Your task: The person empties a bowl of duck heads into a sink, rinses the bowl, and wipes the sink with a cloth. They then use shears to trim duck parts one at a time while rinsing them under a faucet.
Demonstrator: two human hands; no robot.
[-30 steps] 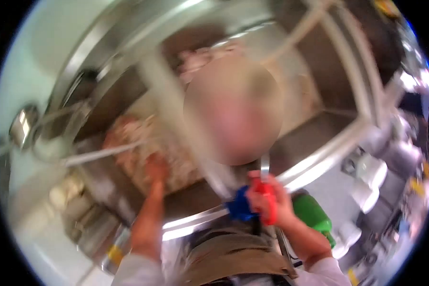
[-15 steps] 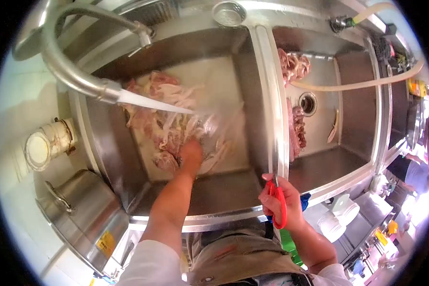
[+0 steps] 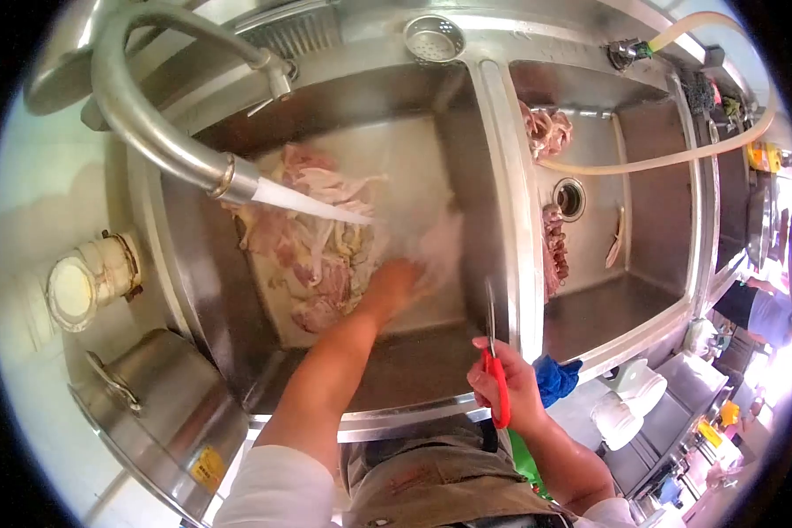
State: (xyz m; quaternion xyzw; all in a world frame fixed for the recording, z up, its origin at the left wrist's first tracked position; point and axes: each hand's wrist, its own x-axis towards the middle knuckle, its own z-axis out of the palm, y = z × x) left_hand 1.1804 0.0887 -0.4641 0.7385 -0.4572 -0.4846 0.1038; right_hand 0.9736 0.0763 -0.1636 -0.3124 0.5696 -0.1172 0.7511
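My left hand (image 3: 398,286) reaches down into the left sink basin (image 3: 405,141), at the right edge of a heap of raw meat pieces (image 3: 312,185). Its fingers are smeared by motion and splashing water, so whatever they hold is hidden. A pale blurred piece lies just past them. Over the basin's front right corner, my right hand (image 3: 512,387) is closed around the handles of red-handled scissors (image 3: 499,387), blades pointing away from me. Water streams from the curved faucet (image 3: 185,158) onto the meat.
The right basin (image 3: 656,176) holds more raw meat (image 3: 553,255), a drain and a pale hose (image 3: 660,165). A metal divider (image 3: 512,194) separates the basins. At left stands a large steel pot (image 3: 163,414). A blue cloth (image 3: 556,380) hangs at the front rim.
My left hand has moved right, away from the middle of the meat heap. My right hand with the scissors has shifted slightly left and down. The view has moved a little.
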